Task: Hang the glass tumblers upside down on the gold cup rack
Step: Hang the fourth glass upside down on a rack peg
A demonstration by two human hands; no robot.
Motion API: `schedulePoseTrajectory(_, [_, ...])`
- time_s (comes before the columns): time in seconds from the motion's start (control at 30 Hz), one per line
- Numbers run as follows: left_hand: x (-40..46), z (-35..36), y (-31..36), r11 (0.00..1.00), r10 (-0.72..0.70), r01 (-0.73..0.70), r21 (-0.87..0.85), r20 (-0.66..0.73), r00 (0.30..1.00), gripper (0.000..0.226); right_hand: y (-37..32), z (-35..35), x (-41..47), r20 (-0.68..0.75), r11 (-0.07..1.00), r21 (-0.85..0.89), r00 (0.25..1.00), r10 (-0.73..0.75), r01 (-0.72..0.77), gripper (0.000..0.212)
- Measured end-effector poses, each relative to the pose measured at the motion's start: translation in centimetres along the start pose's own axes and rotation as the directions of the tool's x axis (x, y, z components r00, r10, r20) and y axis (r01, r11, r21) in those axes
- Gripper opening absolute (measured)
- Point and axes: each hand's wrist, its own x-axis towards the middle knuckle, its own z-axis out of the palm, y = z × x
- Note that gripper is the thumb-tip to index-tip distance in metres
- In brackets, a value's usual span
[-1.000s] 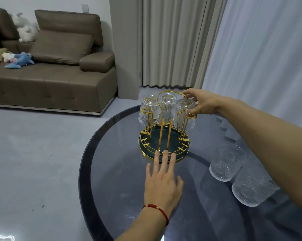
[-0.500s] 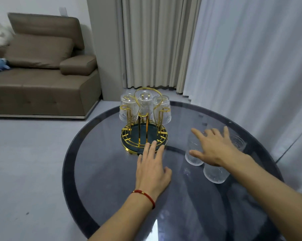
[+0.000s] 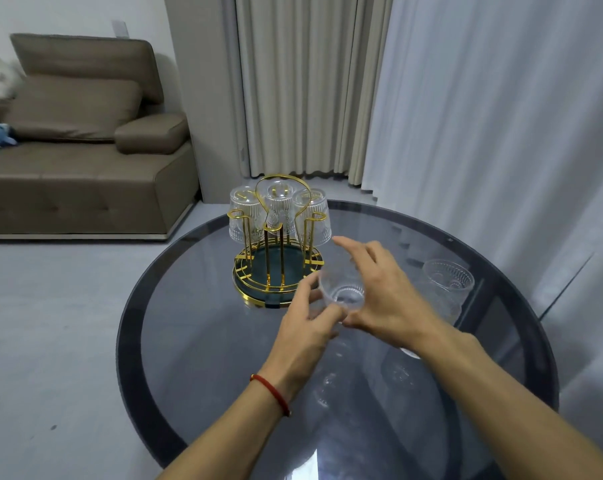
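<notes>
Three glasses [image 3: 279,211] hang upside down on the gold rack [image 3: 277,268]. The left hand [image 3: 305,336] and the right hand [image 3: 385,296] both clasp a fourth glass [image 3: 341,289] before it. One glass [image 3: 447,285] waits on the table [image 3: 196,341].

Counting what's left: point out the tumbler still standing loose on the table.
The upright tumbler right of the rack; three others hang inverted, another is held in both hands.

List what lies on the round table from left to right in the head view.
Gold wire cup rack with three upturned tumblers → clear glass tumbler held in both hands → upright patterned glass tumbler on the dark glass table.
</notes>
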Motion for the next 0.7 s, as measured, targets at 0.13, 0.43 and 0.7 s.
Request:
schedulePoseTrajectory(0.13, [-0.1, -0.9, -0.3, 0.995, -0.005, 0.001, -0.097, -0.041, 0.999, 0.068, -2.1, 1.2, -1.0, -0.014, 0.981, 0.052, 0.983, -0.185, 0.185, 0.103])
schedulePoseTrajectory(0.43, [0.5, -3.1, 0.7, 0.871, -0.185, 0.133, -0.473, -0.066, 0.981, 0.064, -0.3, 2.5, -0.7, 0.33, 0.661, 0.628, 0.909, 0.253, -0.411, 0.062])
schedulePoseTrajectory(0.7, [1.6, -4.7, -0.4, 0.985, -0.025, 0.051, 0.167, -0.155, 0.988, 0.043, -0.3, 2.2, -0.7, 0.151, 0.601, 0.706, 0.908, 0.39, -0.376, 0.066])
